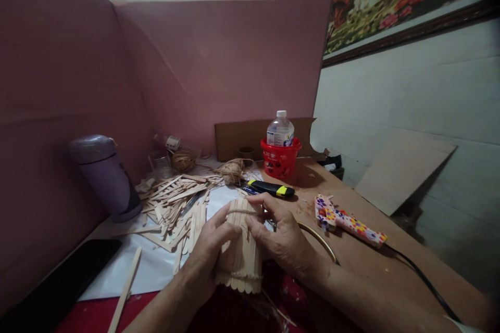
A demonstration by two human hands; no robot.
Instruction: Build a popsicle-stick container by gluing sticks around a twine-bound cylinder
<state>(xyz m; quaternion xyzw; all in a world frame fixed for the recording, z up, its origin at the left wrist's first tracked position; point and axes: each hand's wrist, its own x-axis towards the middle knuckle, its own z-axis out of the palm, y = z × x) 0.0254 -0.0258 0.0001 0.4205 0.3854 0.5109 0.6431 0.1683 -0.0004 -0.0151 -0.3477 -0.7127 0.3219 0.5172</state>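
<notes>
Between my two hands is a round holder made of craft sticks point(240, 250), tilted on its side with the rounded stick ends toward me. Twine runs around it near both ends. My left hand point(209, 247) grips its left side, thumb lying on the sticks. On the other side, my right hand point(281, 234) holds the upper right part, its thumb pressed by the far twine band and the index finger over the far end. The inside of the holder is hidden from me.
Loose craft sticks point(175, 203) lie piled at left beside a purple tumbler point(107, 177) and a black phone point(66, 281). Behind are a twine ball point(231, 171), a utility knife point(271, 188) and a red bucket point(279, 164) with a bottle point(280, 132). A flowered glue gun point(347, 221) lies right.
</notes>
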